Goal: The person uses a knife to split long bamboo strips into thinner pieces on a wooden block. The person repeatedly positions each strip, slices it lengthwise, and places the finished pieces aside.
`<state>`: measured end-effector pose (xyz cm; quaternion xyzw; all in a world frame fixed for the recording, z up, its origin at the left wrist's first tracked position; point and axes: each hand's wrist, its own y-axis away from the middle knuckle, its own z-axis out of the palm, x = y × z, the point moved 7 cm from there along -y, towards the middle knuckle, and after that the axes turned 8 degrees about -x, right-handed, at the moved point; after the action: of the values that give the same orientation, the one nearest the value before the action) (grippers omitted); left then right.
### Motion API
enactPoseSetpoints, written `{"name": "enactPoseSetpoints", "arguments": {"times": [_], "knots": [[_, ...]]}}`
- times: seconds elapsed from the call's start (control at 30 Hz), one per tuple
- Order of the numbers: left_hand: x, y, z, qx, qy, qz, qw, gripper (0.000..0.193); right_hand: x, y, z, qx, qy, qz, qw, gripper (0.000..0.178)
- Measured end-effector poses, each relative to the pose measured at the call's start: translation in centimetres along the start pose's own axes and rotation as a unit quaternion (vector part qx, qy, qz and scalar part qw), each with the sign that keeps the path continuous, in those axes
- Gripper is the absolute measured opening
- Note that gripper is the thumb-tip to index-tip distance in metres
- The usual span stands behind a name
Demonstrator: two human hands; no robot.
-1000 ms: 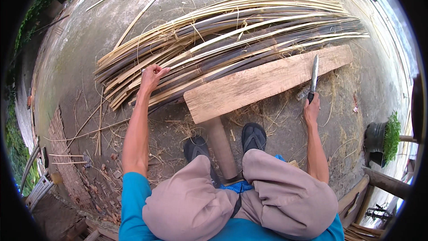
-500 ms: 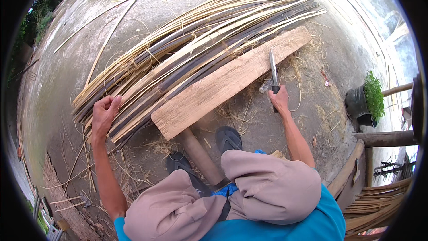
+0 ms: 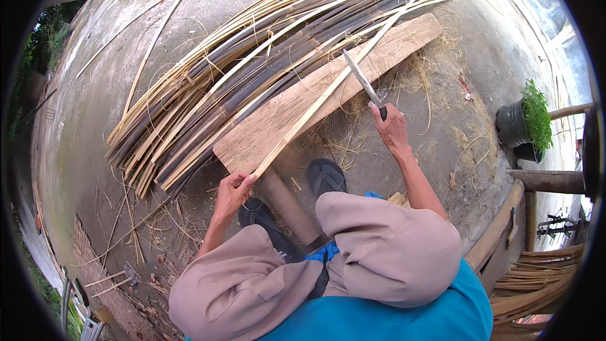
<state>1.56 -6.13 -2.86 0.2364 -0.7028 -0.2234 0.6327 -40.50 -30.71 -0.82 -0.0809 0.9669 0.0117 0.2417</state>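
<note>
My left hand (image 3: 233, 192) pinches the near end of a long, pale bamboo strip (image 3: 307, 115). That strip runs diagonally up and away to the right, across a flat wooden board (image 3: 255, 141) and over the far bundle. In my right hand (image 3: 392, 127) is a knife with a dark handle, its blade (image 3: 360, 77) pointing up and left. The blade lies over or against the strip; whether they touch I cannot tell. Beyond the board spreads a large pile of bamboo strips (image 3: 252, 57), some pale, some dark-skinned.
A thick round wooden piece (image 3: 288, 207) lies between my sandalled feet, under the board's near end. Fibre shavings (image 3: 344, 142) litter the concrete. At right stand a potted plant (image 3: 536, 120) and a wooden post (image 3: 548, 181); more strips (image 3: 536, 281) lie at lower right.
My left hand has moved from the pile toward me and right, drawing one pale strip across the board. My right hand has raised slightly, and the knife now tilts left over the strip.
</note>
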Motion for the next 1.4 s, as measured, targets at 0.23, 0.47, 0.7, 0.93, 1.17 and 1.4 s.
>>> {"name": "enactPoseSetpoints", "arguments": {"times": [0.23,0.47,0.7,0.93,1.17,1.4], "knots": [[-1.5,4.9,-3.5,-0.124,-0.052,-0.132,0.982,0.037,3.1,-1.9,4.2,-0.054,0.033,0.048,0.997,0.057],[-2.5,6.7,-3.7,-0.048,0.011,-0.073,0.996,0.03,1.5,-1.9,4.4,-0.08,-0.08,0.078,0.991,0.064],[-2.2,3.8,-6.6,0.064,0.05,-0.028,0.996,0.037,-7.4,3.4,1.7,-0.183,-0.101,-0.064,0.976,0.051],[-2.2,4.1,-3.1,-0.046,-0.027,-0.066,0.996,0.052,-8.5,4.6,2.8,-0.194,-0.136,-0.052,0.97,0.055],[-4.5,3.2,-2.2,0.081,-0.197,-0.022,0.977,0.064,-8.5,5.3,8.1,-0.169,-0.119,-0.076,0.976,0.056],[-5.4,3.5,-2.3,0.004,-0.069,-0.048,0.996,0.062,-6.8,4.6,7.1,-0.204,-0.079,-0.026,0.975,0.056]]}}
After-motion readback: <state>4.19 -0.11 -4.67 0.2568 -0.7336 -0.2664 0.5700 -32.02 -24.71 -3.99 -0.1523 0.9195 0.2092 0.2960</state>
